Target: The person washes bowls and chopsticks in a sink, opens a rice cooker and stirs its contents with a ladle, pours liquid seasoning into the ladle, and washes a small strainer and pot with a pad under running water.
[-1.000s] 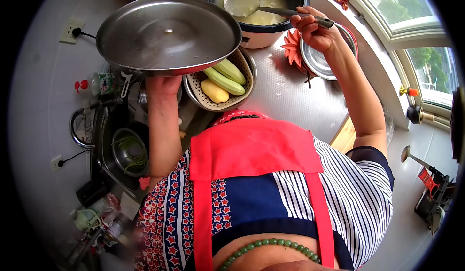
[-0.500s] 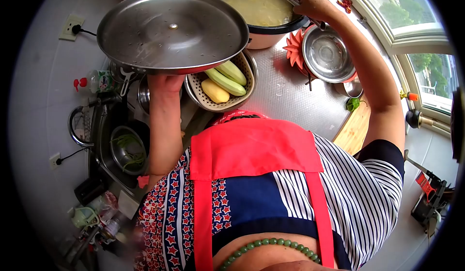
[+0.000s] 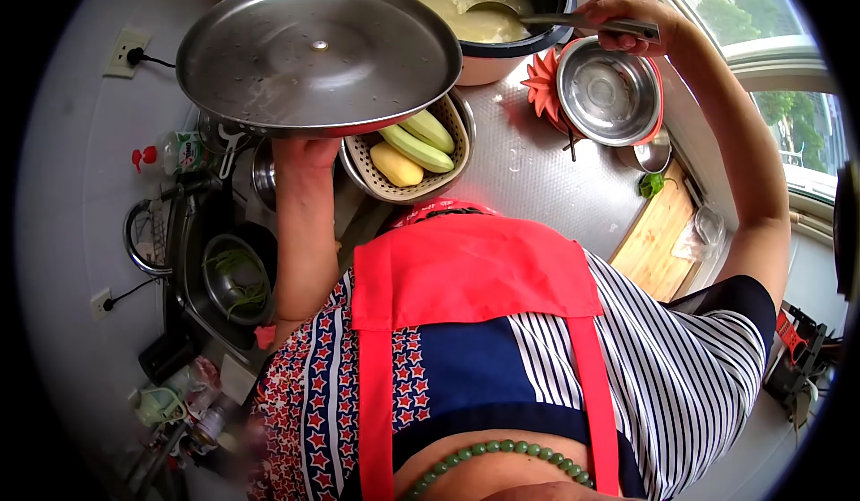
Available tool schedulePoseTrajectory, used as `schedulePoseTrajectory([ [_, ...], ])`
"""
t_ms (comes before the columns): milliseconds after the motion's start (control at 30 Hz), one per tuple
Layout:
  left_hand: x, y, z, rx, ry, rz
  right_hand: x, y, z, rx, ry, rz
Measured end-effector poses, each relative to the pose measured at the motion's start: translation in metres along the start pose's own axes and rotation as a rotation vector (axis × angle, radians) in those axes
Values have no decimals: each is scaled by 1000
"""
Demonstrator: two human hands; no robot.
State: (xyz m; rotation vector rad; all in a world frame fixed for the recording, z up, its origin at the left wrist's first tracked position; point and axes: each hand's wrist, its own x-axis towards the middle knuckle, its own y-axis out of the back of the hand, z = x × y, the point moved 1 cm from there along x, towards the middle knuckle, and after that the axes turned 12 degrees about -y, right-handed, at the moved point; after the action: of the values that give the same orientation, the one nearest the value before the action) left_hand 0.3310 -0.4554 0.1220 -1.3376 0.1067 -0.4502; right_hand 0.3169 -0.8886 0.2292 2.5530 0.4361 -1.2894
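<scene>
the right arm [image 3: 748,151] is swung wide and bent at the elbow, while the left arm [image 3: 305,214] is raised forward. the steel lid [image 3: 313,84] is borne above the left hand [image 3: 309,153]; whether its hidden fingers are clenched cannot be told. in the pot [image 3: 488,69], the ladle [image 3: 560,20] is dipped, its handle grasped by the right hand [image 3: 632,17].

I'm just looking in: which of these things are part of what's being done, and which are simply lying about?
In use, it seems:
Ladle, in the right hand
Pot the ladle reaches into
Large metal lid, held up by the left hand

Just lying about:
Pale vegetables in a basket
Metal bowl
Wooden board
</scene>
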Motion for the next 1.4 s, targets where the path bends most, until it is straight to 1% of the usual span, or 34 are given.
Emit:
schedulePoseTrajectory([
  [33,-1,-3,0,2,-7,7,5,-5,4,159,-41,-30],
  [67,-2,-1,1,-14,-8,15,15,-8,8,366,-119,-130],
  [133,-5,5,3,-43,-10,27,44,-9,24,669,-112,-350],
  [200,-10,14,8,41,-63,105,62,-27,33,946,-72,-467],
  [233,-12,12,9,83,-92,143,67,-33,33,1039,-70,-529],
  [300,-11,-1,7,58,-95,116,71,-43,35,1193,-28,-676],
  [333,-9,-7,7,49,-94,103,75,-44,39,1266,-23,-710],
  [400,-9,0,11,61,-87,94,75,-45,45,1343,24,-822],
  [533,-7,2,11,62,-66,62,66,-42,47,1350,103,-810],
  [600,-5,-9,5,144,-95,142,56,-39,46,1309,140,-767],
  [633,-5,-14,2,184,-110,182,54,-35,47,1275,159,-798],
  [767,-5,-9,0,218,-107,163,38,-30,46,1131,296,-599],
  [867,-6,-6,-1,201,-115,167,26,-33,43,883,423,-308],
  [900,-7,-6,-1,191,-115,168,25,-34,42,768,424,-134],
  [1000,-7,-5,0,159,-105,151,16,-44,32,460,444,291],
  [1033,-7,-4,1,149,-100,141,15,-48,27,410,419,351],
  [1133,-8,2,6,129,-70,110,33,-50,18,303,425,324],
  [1167,-9,2,6,123,-69,118,42,-51,16,388,420,351],
  [1267,-12,-4,6,84,-68,137,65,-46,8,720,214,228],
  [1300,-13,-6,6,55,-65,142,76,-40,9,792,223,87],
  [1400,-15,-8,6,53,-78,117,92,-36,6,1033,58,-422],
])
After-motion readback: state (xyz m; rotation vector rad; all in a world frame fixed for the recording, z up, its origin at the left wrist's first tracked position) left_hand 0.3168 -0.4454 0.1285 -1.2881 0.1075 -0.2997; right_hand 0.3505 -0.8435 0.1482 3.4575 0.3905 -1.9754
